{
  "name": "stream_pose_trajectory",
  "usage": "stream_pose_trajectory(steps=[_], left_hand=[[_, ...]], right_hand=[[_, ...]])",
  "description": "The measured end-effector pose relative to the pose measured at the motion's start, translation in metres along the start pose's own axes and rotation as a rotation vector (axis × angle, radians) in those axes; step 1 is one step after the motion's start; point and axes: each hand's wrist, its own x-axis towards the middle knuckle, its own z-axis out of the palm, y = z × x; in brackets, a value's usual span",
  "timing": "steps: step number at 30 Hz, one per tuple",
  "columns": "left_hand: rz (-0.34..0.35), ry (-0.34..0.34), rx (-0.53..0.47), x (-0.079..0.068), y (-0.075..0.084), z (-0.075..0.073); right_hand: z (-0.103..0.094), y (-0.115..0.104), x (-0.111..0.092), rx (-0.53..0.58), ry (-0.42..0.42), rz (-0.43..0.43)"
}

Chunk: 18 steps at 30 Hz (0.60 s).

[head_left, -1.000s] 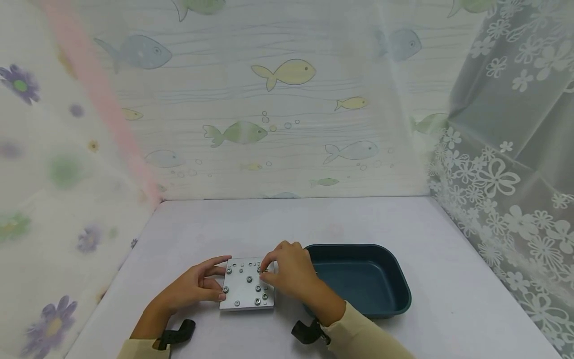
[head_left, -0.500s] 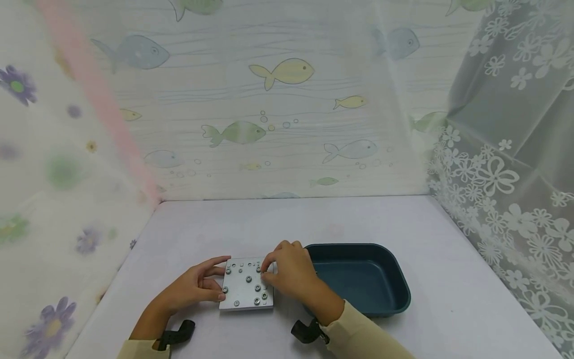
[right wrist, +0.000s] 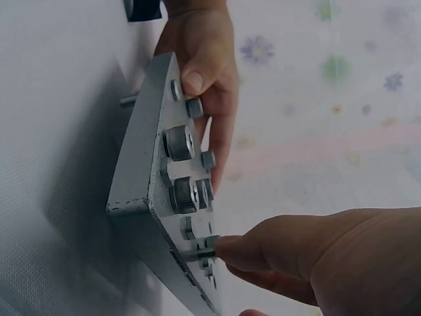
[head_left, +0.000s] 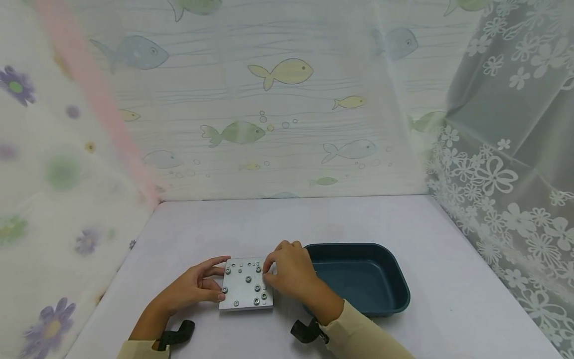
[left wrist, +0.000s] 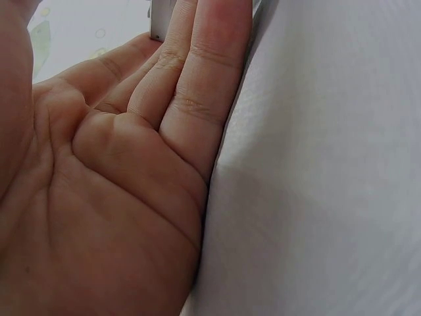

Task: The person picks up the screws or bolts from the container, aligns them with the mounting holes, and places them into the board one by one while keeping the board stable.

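A silver metal plate (head_left: pixel 242 293) studded with several socket-head bolts lies in front of me, slightly raised off the table in the right wrist view. My left hand (head_left: pixel 197 284) holds its left edge, thumb at the near corner and fingers spread toward the far one. At the right side, thumb and index finger of my right hand (head_left: pixel 291 269) pinch a small bolt (right wrist: pixel 205 253), upright at the plate's surface in the right wrist view. Larger bolt heads (right wrist: pixel 184 195) stand beside it. From the head view, the fingertips hide the pinched bolt. The left palm (left wrist: pixel 125 197) fills the left wrist view.
A dark teal tray (head_left: pixel 399 299) stands just right of the plate, partly behind my right hand and forearm. White cloth covers the table (head_left: pixel 287 224). A fish-print curtain (head_left: pixel 287 149) hangs at the back, with a lace curtain (head_left: pixel 493 184) on the right.
My right thumb and index fingertips have shifted slightly right over the plate, and the bolt between them has become hidden in the head view. My left hand stays in place.
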Motion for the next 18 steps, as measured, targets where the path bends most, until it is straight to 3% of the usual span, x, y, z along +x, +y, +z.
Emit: stream_pose_trajectory(steps=[18], left_hand=[[-0.013, 0.014, 0.011, -0.0002, -0.0003, 0.0008]], right_hand=[[0.0014, 0.0006, -0.0009, -0.063, -0.008, -0.01]])
